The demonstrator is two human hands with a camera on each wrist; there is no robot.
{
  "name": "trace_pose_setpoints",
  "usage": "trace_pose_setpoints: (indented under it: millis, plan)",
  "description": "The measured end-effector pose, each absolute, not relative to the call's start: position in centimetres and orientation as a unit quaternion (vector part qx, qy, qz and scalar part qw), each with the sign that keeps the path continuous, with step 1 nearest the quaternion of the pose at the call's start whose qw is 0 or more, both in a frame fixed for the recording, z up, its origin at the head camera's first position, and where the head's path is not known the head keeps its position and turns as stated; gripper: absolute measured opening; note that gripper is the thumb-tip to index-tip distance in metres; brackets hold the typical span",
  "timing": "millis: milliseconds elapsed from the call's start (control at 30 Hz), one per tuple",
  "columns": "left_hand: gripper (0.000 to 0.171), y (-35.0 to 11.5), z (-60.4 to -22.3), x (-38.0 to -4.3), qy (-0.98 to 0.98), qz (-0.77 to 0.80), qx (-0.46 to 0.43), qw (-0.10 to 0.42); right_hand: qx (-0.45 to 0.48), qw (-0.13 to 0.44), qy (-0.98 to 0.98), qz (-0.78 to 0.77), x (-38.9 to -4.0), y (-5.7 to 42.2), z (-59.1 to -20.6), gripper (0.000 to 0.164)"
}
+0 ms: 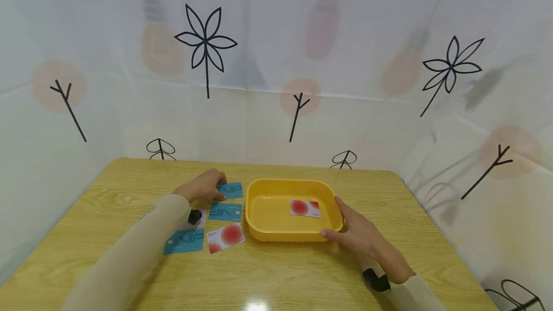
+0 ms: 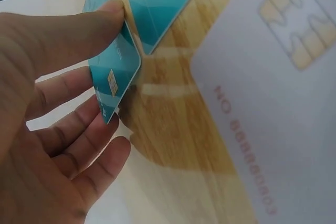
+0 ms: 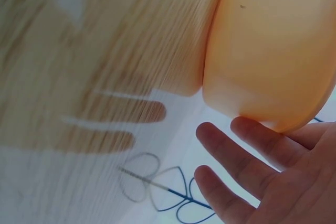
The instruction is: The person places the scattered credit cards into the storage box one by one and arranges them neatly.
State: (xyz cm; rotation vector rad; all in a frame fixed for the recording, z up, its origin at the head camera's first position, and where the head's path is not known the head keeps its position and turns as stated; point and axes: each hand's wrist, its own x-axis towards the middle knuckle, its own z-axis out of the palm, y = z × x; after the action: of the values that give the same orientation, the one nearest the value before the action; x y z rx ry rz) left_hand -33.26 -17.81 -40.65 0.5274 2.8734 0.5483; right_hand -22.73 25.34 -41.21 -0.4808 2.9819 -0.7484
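My left hand (image 1: 203, 186) is at the far left of the yellow plastic basin and pinches a blue VIP card (image 1: 232, 190) between thumb and fingers. In the left wrist view that blue card (image 2: 113, 66) stands tilted, with the thumb on its face and fingertips behind it. Another blue VIP card (image 1: 225, 212) lies just nearer. My right hand (image 1: 358, 229) holds the right end of the yellow basin (image 1: 281, 236), thumb at the near rim and fingers along the outer wall. Inside the basin lies a white card with a red circle (image 1: 305, 208).
Left of the basin, a white-and-red card (image 1: 226, 237) and a blue VIP card (image 1: 185, 242) lie on the wooden table (image 1: 268, 272). Another white card (image 1: 199, 219) is partly covered by the left wrist. A patterned cloth (image 1: 268, 124) hangs behind the table.
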Motion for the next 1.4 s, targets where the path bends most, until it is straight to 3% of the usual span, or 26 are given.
trace_pose_setpoints:
  millis: [1000, 1400]
  plan:
    - [0.059, -18.2, -40.2, -32.3, 0.963, 0.189, 0.164, 0.097, -0.156, 0.009, 0.960, -0.232, -22.7, 25.2, -41.0, 0.105]
    - [0.059, -18.0, -40.2, -32.1, 0.971, 0.146, 0.170, 0.087, -0.156, 0.010, 0.958, -0.239, -22.7, 25.2, -41.1, 0.105]
